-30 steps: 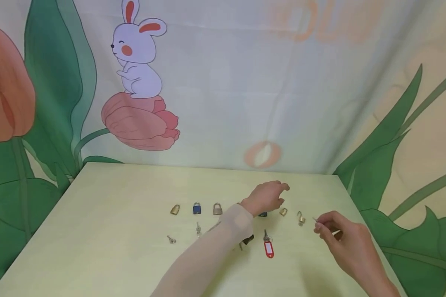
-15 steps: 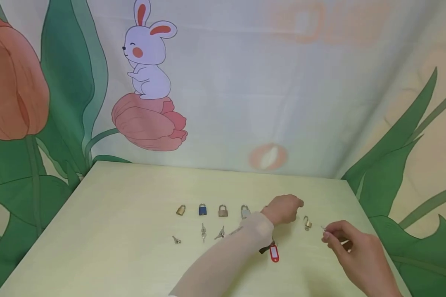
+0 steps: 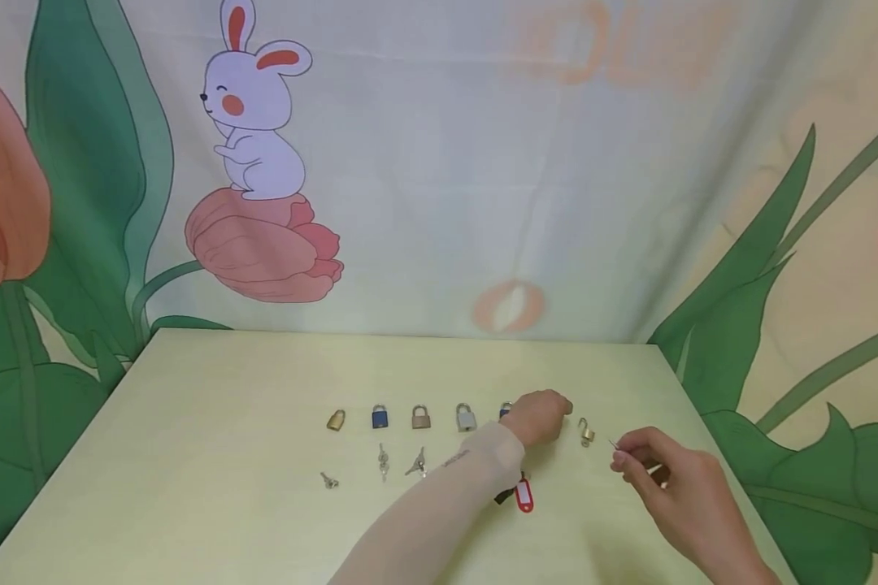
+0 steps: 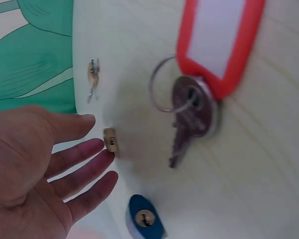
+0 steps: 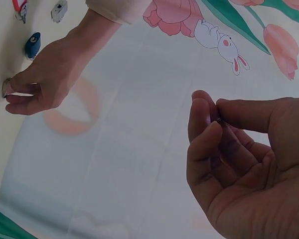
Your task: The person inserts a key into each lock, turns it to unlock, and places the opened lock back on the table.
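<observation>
My left hand [image 3: 537, 416] reaches over the row of padlocks. In the left wrist view, the fingertips of the left hand [image 4: 55, 164] touch a small brass padlock [image 4: 110, 140], while the thumb stands apart from it. Its fingers are loosely extended. To the right lies a brass padlock with its shackle swung open [image 3: 585, 434]; a small piece, apparently a key, is at its bottom. My right hand [image 3: 676, 487] pinches a small thin metal piece [image 3: 613, 444], likely a key, between thumb and fingertips. Most of that piece is hidden by the fingers.
Leftward in the row are a blue padlock [image 3: 507, 409], a grey one [image 3: 466, 418], a tan one [image 3: 420, 418], another blue one [image 3: 380, 418] and a brass one [image 3: 336, 420]. Nearer lie keys [image 3: 384, 461] and a red key tag [image 3: 524, 496]. A printed curtain hangs behind the table.
My left hand has come down from behind the small brass padlock to touch it. The right hand keeps its pinch in about the same place. The head view has shifted slightly.
</observation>
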Demonstrator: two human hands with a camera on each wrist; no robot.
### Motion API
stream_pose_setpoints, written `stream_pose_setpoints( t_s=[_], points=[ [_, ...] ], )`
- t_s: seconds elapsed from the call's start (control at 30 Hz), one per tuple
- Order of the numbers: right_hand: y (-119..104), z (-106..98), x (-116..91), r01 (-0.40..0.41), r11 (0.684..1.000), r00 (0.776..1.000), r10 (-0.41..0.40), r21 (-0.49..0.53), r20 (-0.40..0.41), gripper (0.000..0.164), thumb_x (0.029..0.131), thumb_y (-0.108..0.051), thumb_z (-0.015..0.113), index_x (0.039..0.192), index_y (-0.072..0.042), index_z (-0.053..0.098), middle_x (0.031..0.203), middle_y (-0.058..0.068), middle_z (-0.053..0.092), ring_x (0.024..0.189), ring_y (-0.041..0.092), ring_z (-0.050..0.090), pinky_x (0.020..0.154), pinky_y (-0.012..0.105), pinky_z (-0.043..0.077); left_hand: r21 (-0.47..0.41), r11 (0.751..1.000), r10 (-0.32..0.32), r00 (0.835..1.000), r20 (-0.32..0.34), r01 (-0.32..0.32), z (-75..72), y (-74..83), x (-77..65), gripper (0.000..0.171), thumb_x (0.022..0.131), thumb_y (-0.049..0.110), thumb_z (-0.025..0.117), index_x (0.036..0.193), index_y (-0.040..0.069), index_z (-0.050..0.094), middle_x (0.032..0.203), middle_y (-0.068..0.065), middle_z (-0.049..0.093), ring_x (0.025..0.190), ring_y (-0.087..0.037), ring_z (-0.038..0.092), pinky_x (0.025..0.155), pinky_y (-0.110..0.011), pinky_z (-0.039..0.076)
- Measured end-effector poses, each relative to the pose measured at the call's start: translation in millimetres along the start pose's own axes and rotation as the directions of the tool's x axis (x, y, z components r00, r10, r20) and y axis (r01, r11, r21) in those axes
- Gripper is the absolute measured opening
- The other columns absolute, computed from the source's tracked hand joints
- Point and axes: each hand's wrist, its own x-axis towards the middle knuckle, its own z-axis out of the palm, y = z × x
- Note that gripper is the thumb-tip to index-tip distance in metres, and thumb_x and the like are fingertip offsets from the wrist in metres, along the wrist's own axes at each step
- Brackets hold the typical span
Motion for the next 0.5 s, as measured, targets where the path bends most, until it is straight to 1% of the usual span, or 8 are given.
stream_pose_setpoints(
  t_s=[0.1, 0.2, 0.3, 0.5],
  points=[
    [1, 0, 0, -0.005, 1.000, 1.000, 0.005, 0.003, 0.015, 0.011, 0.089, -0.013, 0.071, 0.093, -0.021, 0.065, 0.075, -0.018, 0.067, 0.065, -0.006, 0.058, 0.060, 0.019, 0.051, 0.042, 0.999, 0.008, 1.000, -0.017, -0.007, 3.6, -1.3, 0.7, 0.024, 0.095, 0.009, 0.060, 0.115, 0.019, 0.069, 0.111, 0.005, 0.070, 0.097, -0.007, 0.065, 0.081, -0.022, 0.055],
    [2, -1, 1, 0.011, 1.000, 1.000, -0.011, 0.005, 0.012, 0.012, 0.089, -0.012, 0.072, 0.093, -0.021, 0.065, 0.075, -0.018, 0.067, 0.065, -0.005, 0.058, 0.059, 0.019, 0.052, 0.064, 0.998, -0.001, 0.999, -0.035, 0.003, 6.7, -1.4, 2.3, 0.017, 0.094, 0.010, 0.061, 0.108, 0.016, 0.069, 0.102, 0.001, 0.068, 0.088, -0.009, 0.063, 0.073, -0.023, 0.054],
    [4, -1, 2, 0.028, 1.000, 1.000, -0.028, 0.010, 0.004, 0.013, 0.088, -0.011, 0.072, 0.092, -0.020, 0.065, 0.075, -0.017, 0.068, 0.066, -0.004, 0.060, 0.059, 0.018, 0.052, 0.048, 0.999, -0.016, 0.999, -0.049, 0.018, 8.5, -1.4, 4.4, 0.016, 0.094, 0.010, 0.061, 0.107, 0.015, 0.069, 0.100, -0.001, 0.066, 0.087, -0.011, 0.062, 0.071, -0.024, 0.054],
    [6, -1, 4, 0.031, 0.999, 0.999, -0.031, 0.021, 0.027, 0.010, 0.089, -0.012, 0.071, 0.094, -0.019, 0.066, 0.076, -0.017, 0.069, 0.067, -0.005, 0.060, 0.060, 0.019, 0.052, 0.024, 0.999, -0.029, 0.999, -0.033, 0.030, 11.2, -4.1, 7.1, 0.018, 0.097, 0.009, 0.057, 0.111, 0.012, 0.067, 0.103, -0.004, 0.064, 0.088, -0.013, 0.061, 0.072, -0.024, 0.053]
  ],
)
